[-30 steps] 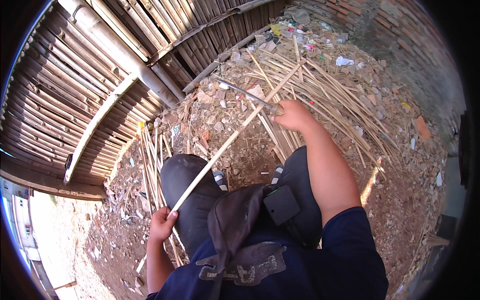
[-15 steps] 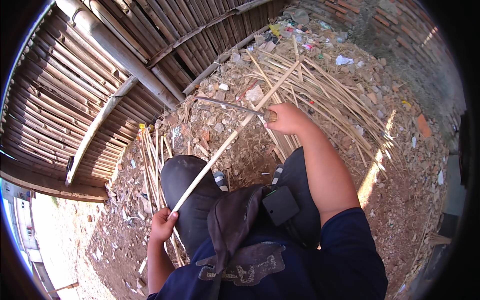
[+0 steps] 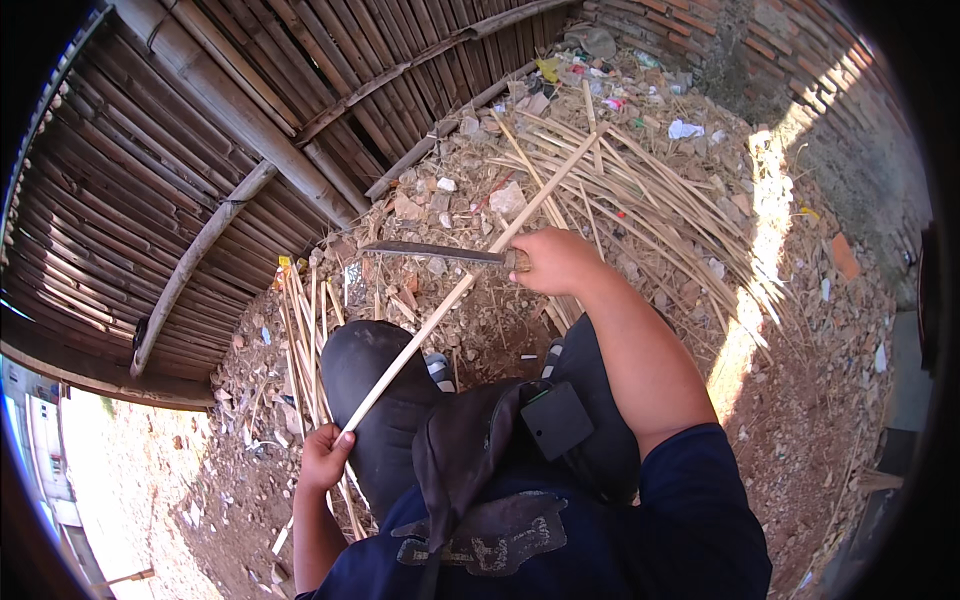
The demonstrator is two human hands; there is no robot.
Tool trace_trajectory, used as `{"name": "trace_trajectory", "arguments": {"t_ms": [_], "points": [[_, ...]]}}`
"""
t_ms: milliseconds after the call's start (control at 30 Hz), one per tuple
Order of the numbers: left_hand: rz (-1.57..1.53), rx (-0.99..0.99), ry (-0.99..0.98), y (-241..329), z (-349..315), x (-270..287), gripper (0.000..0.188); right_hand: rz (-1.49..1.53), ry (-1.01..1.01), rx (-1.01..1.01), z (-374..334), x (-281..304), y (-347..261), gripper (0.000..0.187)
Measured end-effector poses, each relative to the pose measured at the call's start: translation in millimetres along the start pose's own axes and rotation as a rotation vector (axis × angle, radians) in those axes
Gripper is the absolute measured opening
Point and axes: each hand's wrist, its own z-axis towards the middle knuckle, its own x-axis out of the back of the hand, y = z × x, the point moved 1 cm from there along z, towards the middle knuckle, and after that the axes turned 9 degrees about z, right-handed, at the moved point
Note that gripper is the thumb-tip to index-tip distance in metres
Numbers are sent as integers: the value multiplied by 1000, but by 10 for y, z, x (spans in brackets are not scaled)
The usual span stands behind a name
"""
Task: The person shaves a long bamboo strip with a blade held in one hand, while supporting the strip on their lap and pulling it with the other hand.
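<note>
My left hand (image 3: 325,458) grips the near end of a long pale bamboo strip (image 3: 455,293) that runs up and to the right over my knee. My right hand (image 3: 556,260) holds the handle of a long dark knife (image 3: 432,252). The blade points left, lies flat across the strip and touches it near its middle. The strip's far end reaches into a heap of cut bamboo strips (image 3: 640,190) on the ground ahead.
A woven bamboo fence (image 3: 200,150) with thick poles stands at the left and back. A brick wall (image 3: 800,70) closes the right. A small bundle of strips (image 3: 305,330) lies by my left knee. Rubble and litter cover the dirt ground.
My right hand has pulled the knife back along the strip toward me, and the blade now shows fully, pointing left. The left hand has stayed at the strip's near end.
</note>
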Motion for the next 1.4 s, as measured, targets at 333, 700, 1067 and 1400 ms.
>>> {"name": "trace_trajectory", "arguments": {"t_ms": [333,700,1067,1400], "points": [[4,-23,12,53,-10,-15,39,56,92,-75,24,47,219,49],[18,-19,18,67,-13,-6,39,-8,37,-114,62,36,232,52],[-13,-13,12,4,1,-11,39,3,47,-87,60,54,227,53],[-6,-11,11,42,-4,-10,39,26,63,-111,30,68,198,53]]}}
